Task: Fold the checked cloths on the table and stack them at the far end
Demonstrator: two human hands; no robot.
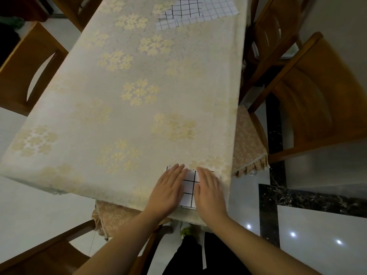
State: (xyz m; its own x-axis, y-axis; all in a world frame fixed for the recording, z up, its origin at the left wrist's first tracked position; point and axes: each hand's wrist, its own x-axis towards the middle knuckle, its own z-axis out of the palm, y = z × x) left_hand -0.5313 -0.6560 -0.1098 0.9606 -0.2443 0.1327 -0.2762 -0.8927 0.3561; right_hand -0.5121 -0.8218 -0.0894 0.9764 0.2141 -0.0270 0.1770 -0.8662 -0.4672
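Hands (168, 187) (210, 190) hide most of folded cloth (188, 187).

There are no words, numbers, labels or signs to read anywhere here. The checked cloth (189, 187) under the hands has only black lines that make squares. The cloths at the far end (195, 13) have only lines and squares too. The tablecloth (127, 92) has only pale flower shapes on it.
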